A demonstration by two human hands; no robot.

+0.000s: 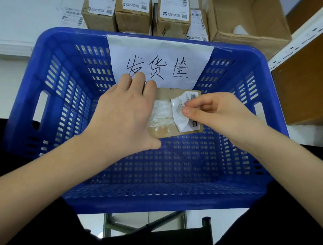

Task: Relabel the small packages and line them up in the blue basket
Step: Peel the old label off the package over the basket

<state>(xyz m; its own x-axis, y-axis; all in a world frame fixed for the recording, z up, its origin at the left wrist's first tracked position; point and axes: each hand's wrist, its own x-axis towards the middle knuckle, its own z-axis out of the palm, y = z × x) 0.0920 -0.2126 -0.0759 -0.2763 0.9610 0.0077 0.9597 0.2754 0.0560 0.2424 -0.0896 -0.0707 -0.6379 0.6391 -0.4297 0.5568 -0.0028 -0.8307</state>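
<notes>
1. Package (173,110), a small brown cardboard one, sits in mid-air over the blue basket (61,75), held between both hands, in front of the handwritten paper sign (159,55) on the far basket wall
2. Left hand (123,115) wraps the package's left side: its fingers (138,80) curl over the far edge and the thumb hooks under the near edge, so it is clamped on the package
3. Right hand (218,110) pinches the old label (181,117) between thumb and forefinger; the white sheet is half peeled, curled back and creased just left of those fingertips, with torn white residue on the cardboard between the two hands
4. Risk, as I judge it: the label already looks to be shredding, so a fast or steep pull could tear it and leave more scraps, giving a new label a rough surface to stick to
5. Second risk: pulling rightward against a one-sided grip could twist the package out of the left fingers and drop it into the basket askew
6. More labelled boxes (132,11) stand beyond the basket, well past both hands
</notes>
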